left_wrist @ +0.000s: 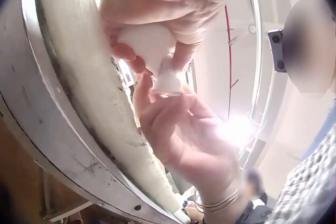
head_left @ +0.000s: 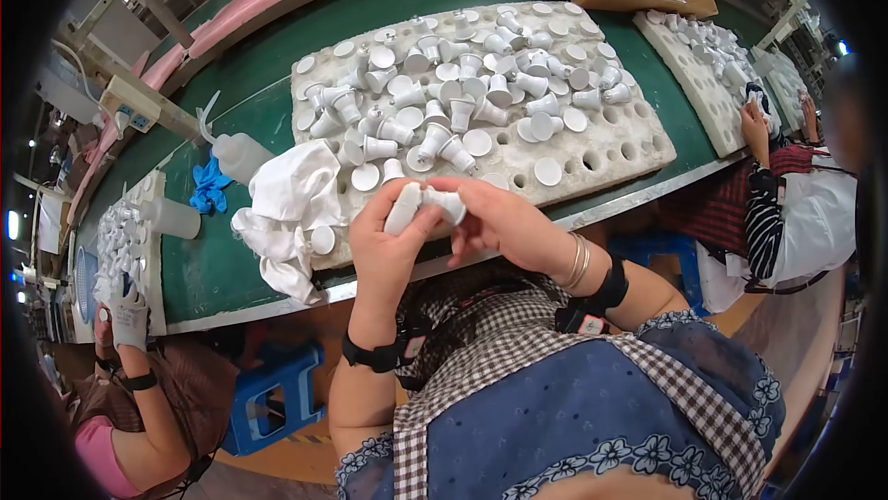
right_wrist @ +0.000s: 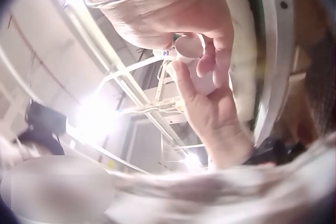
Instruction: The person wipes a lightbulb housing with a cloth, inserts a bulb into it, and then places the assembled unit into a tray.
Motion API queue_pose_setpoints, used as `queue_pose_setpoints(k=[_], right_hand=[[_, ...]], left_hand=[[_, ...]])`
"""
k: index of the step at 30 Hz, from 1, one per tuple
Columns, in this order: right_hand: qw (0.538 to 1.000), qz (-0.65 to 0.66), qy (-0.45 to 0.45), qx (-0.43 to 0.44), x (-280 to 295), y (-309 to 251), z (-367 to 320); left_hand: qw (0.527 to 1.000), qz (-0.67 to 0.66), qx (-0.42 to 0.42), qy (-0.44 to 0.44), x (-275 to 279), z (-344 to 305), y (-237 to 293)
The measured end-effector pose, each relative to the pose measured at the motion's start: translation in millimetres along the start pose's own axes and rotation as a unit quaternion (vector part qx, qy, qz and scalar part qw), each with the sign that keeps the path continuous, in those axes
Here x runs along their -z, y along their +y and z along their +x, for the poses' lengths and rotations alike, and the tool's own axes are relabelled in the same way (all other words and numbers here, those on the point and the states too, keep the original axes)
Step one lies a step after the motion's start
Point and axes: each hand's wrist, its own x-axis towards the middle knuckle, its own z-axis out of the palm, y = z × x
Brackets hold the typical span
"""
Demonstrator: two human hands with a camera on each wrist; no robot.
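Low passage across the holed slab [head_left: 592, 184] is blocked by heaped white cups [head_left: 462, 111]; the left side is obstructed by cloth [head_left: 301, 187] and bottle [head_left: 240, 158]. Room is left over the green tabletop [head_left: 250, 65] beyond.

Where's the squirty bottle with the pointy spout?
In the head view, the squeeze bottle is on the green tabletop to the person's left, between the white cloth and the crumpled blue glove.

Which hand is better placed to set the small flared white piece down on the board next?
Probably the right hand: its fingers are at the flared end of the small white piece, and the holed board lies just beyond. The left hand also grips another white piece.
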Motion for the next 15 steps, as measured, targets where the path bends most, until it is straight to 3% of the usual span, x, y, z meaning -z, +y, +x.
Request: queue_pose_setpoints(k=[1,2,3,4,5,6,7,8,9,10,11,14,15], right_hand=[[0.973,-0.205,0.023,0.106,0,3,-1],[0.892,-0.400,0.044,0.206,0,4,-1],[0.816,-0.511,0.047,0.268,0,0,-3],[0.816,-0.511,0.048,0.267,1,1,-2],[0.849,-0.464,0.048,0.247,3,2,0],[0.879,-0.416,0.046,0.228,4,2,1],[0.878,-0.417,0.047,0.230,3,-1,2],[0.932,-0.312,0.043,0.179,0,-4,1],[0.971,-0.201,0.039,0.125,-1,-5,0],[0.971,-0.200,0.041,0.125,0,-4,0],[0.984,-0.139,0.045,0.100,1,-2,1],[0.996,-0.056,0.028,0.068,6,0,3],[0.997,-0.032,0.010,0.065,7,0,4]], left_hand=[[0.999,0.012,-0.035,0.028,1,1,-3],[0.999,0.012,-0.035,0.027,1,2,-4],[0.999,-0.018,-0.025,0.024,2,2,-4],[0.999,-0.048,-0.014,0.020,2,1,-5],[0.999,-0.049,-0.014,0.018,1,1,-6],[0.998,-0.026,-0.046,0.034,1,1,-6],[0.995,-0.004,-0.081,0.049,1,3,-6],[0.995,-0.004,-0.082,0.048,1,4,-5],[0.963,0.147,-0.209,0.085,1,3,-4],[0.891,0.292,-0.327,0.120,1,1,-2],[0.838,0.391,-0.370,0.090,-3,-3,5],[0.797,0.438,-0.412,0.047,-6,-2,5],[0.801,0.442,-0.399,0.069,-2,3,1]])
